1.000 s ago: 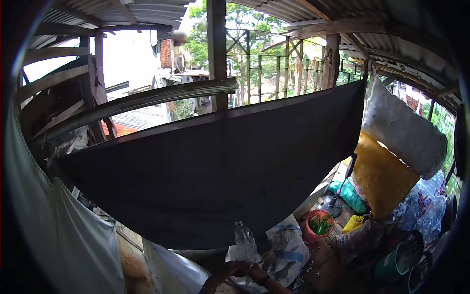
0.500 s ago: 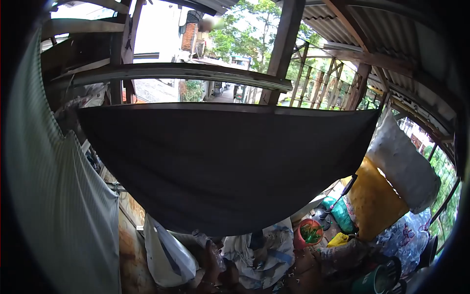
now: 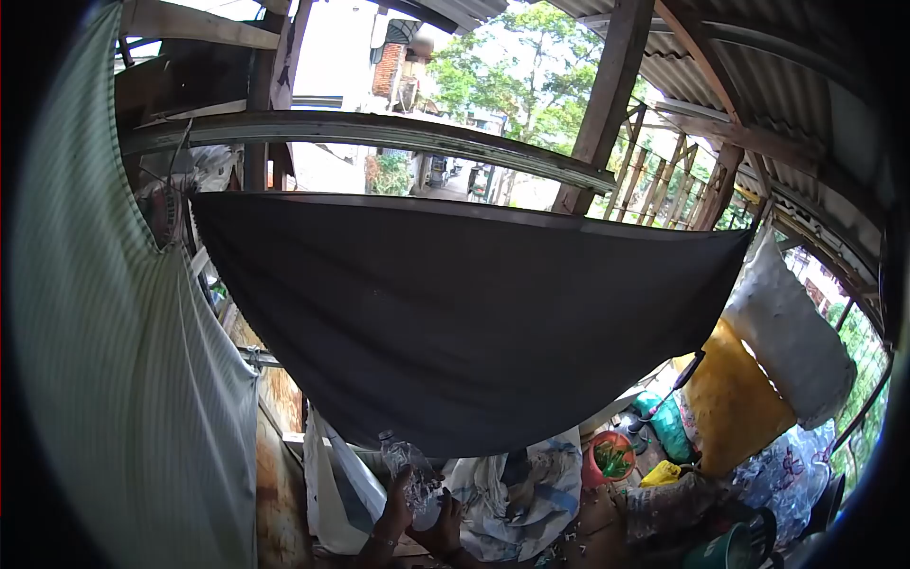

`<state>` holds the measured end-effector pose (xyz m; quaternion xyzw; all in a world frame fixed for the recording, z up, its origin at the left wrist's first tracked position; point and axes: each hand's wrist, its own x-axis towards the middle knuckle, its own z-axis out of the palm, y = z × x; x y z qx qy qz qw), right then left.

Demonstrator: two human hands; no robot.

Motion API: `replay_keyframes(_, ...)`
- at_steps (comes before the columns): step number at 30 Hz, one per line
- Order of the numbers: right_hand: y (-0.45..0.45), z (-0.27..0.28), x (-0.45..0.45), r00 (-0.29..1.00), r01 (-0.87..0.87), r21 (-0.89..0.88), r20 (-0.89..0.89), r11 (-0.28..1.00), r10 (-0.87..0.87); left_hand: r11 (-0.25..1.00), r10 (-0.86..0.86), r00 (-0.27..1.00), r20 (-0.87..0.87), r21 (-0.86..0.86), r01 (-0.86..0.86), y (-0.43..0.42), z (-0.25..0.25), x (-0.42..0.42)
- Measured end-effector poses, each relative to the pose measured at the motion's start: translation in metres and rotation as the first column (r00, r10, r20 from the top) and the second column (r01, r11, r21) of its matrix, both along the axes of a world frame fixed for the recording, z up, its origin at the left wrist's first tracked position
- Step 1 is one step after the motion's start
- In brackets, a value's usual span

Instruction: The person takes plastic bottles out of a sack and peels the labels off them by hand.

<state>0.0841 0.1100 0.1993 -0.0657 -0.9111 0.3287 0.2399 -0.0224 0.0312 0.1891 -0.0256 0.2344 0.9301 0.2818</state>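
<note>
A taut dark cloth (image 3: pixel 464 313) hangs across the middle, striped fabric (image 3: pixel 114 313) draping at its left. Below its lower edge, the left hand (image 3: pixel 396 507) and the right hand (image 3: pixel 441 531) grasp a clear, ridged plastic bottle (image 3: pixel 412 479), just beside a crumpled white sack (image 3: pixel 521 503). Farther right stand a round reddish bucket (image 3: pixel 597 463), a yellow container (image 3: pixel 661 473) and bulging sacks (image 3: pixel 739 398), under corrugated roofing (image 3: pixel 701 76).

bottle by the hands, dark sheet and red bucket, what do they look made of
The bottle looks like glossy clear plastic: see-through, with bright glints. The dark sheet seems matte cloth, sagging in soft folds, though a coated tarp is possible. The red bucket is probably smooth plastic, from its even colour and rounded rim.
</note>
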Motion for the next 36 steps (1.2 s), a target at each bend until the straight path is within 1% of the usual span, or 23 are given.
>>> replay_keyframes(2, 0.000, 0.005, -0.002, 0.999, -0.017, -0.046, 0.050, 0.999, 0.020, 0.999, -0.045, 0.998, 0.038, 0.024, 0.044, -0.006, 0.004, -0.001)
replay_keyframes(4, 0.003, 0.013, -0.007, 0.953, -0.258, -0.248, 0.094, 0.934, 0.289, 0.991, 0.033, 0.973, -0.227, -0.116, -0.061, -0.005, 0.008, 0.003)
replay_keyframes(8, 0.009, 0.016, -0.002, 0.906, -0.292, -0.426, 0.163, 0.856, 0.390, 0.991, -0.019, 0.973, -0.229, -0.136, -0.013, -0.009, 0.000, -0.001)
replay_keyframes(10, 0.012, 0.008, 0.006, 0.897, -0.282, -0.476, 0.179, 0.833, 0.405, 0.927, -0.267, 0.913, -0.309, -0.341, 0.155, -0.013, -0.030, -0.011)
replay_keyframes(11, 0.015, 0.004, 0.011, 0.895, -0.273, -0.495, 0.185, 0.825, 0.407, 0.922, -0.280, 0.911, -0.302, -0.348, 0.169, -0.014, -0.020, -0.006)
replay_keyframes(12, 0.023, 0.001, 0.014, 0.816, -0.267, -0.779, 0.132, 0.568, 0.563, 0.927, -0.208, 0.887, -0.412, -0.373, 0.044, -0.013, 0.006, 0.000)
replay_keyframes(13, 0.033, -0.002, 0.014, 0.733, -0.203, -0.950, 0.013, 0.236, 0.680, 0.922, -0.138, 0.841, -0.523, -0.379, -0.085, -0.012, 0.021, 0.002)
replay_keyframes(14, 0.043, -0.009, 0.013, 0.657, -0.204, -0.973, -0.054, 0.108, 0.752, 0.924, -0.167, 0.823, -0.543, -0.378, -0.062, -0.015, 0.019, -0.009)
replay_keyframes(15, 0.043, 0.010, 0.015, 0.667, -0.206, -0.972, -0.057, 0.110, 0.743, 0.925, -0.196, 0.803, -0.563, -0.378, -0.039, -0.019, 0.017, -0.019)
replay_keyframes(16, 0.037, 0.048, 0.020, 0.711, -0.121, -0.992, -0.072, 0.022, 0.699, 0.834, -0.370, 0.760, -0.535, -0.551, 0.019, -0.027, 0.022, -0.025)
replay_keyframes(17, 0.039, 0.045, 0.018, 0.733, -0.080, -0.996, -0.077, -0.026, 0.676, 0.708, -0.529, 0.704, -0.473, -0.704, 0.059, -0.032, 0.029, -0.027)
replay_keyframes(18, 0.042, 0.043, 0.017, 0.755, -0.042, -0.996, -0.081, -0.076, 0.651, 0.716, -0.518, 0.674, -0.526, -0.698, 0.006, -0.033, 0.040, -0.026)
replay_keyframes(19, 0.054, 0.002, 0.005, 0.712, -0.224, -0.869, 0.163, 0.441, 0.683, 0.715, -0.520, 0.673, -0.526, -0.699, 0.007, -0.034, 0.039, -0.026)
replay_keyframes(21, 0.059, -0.011, -0.003, 0.713, -0.391, -0.468, 0.390, 0.793, 0.582, 0.703, -0.505, 0.669, -0.545, -0.709, -0.047, -0.039, 0.039, -0.025)
replay_keyframes(22, 0.064, -0.017, -0.007, 0.767, -0.194, -0.741, 0.293, 0.643, 0.570, 0.702, -0.505, 0.669, -0.545, -0.710, -0.049, -0.039, 0.039, -0.024)
replay_keyframes(23, 0.068, -0.006, -0.013, 0.825, -0.004, -0.922, 0.216, 0.388, 0.522, 0.739, -0.540, 0.696, -0.473, -0.662, 0.123, -0.037, 0.042, -0.022)
replay_keyframes(24, 0.061, 0.031, -0.013, 0.855, 0.038, -0.782, 0.348, 0.623, 0.384, 0.757, -0.580, 0.710, -0.400, -0.587, 0.287, -0.037, 0.046, -0.019)
replay_keyframes(28, 0.070, 0.031, -0.022, 0.865, 0.028, -0.685, 0.382, 0.728, 0.326, 0.765, -0.519, 0.810, -0.273, -0.571, 0.297, -0.030, 0.075, -0.006)
replay_keyframes(31, 0.073, 0.029, -0.025, 0.920, -0.125, -0.535, 0.252, 0.836, 0.299, 0.761, -0.418, 0.863, -0.285, -0.628, 0.162, -0.014, 0.066, 0.005)
replay_keyframes(32, 0.071, 0.030, -0.026, 0.968, -0.138, -0.301, 0.162, 0.944, 0.193, 0.718, -0.318, 0.864, -0.390, -0.695, -0.049, -0.009, 0.071, 0.013)
replay_keyframes(33, 0.070, 0.031, -0.027, 0.993, -0.108, -0.052, 0.044, 0.993, 0.110, 0.684, -0.270, 0.854, -0.444, -0.713, -0.154, -0.005, 0.070, 0.018)
replay_keyframes(34, 0.068, 0.027, -0.025, 0.992, -0.113, -0.052, 0.048, 0.992, 0.116, 0.637, -0.226, 0.839, -0.495, -0.727, -0.258, -0.001, 0.070, 0.023)
replay_keyframes(36, 0.070, 0.020, -0.025, 0.999, 0.050, -0.148, 0.015, 0.988, -0.048, 0.582, -0.292, 0.818, -0.496, -0.771, -0.260, 0.006, 0.067, 0.021)
